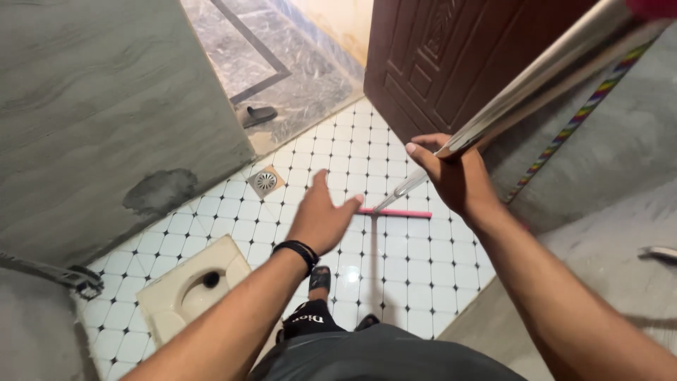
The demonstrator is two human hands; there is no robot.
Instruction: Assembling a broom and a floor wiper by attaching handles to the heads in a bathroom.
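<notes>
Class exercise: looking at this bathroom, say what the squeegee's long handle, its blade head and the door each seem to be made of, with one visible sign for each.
Handle: likely polished metal; silvery, with bright reflections, gripped by the right hand.
Blade head: probably plastic or rubber; flat pink strip, matte.
Door: looks like wood or moulded wood-look panel; dark brown, carved recesses.

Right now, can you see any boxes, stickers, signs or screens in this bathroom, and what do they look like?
No boxes, signs or screens show.
Printed patch: white marks on black cloth at the person's knee, bottom middle.
Rainbow strip: thin, many-coloured band slanting across the grey wall, right of the brown door.
</notes>
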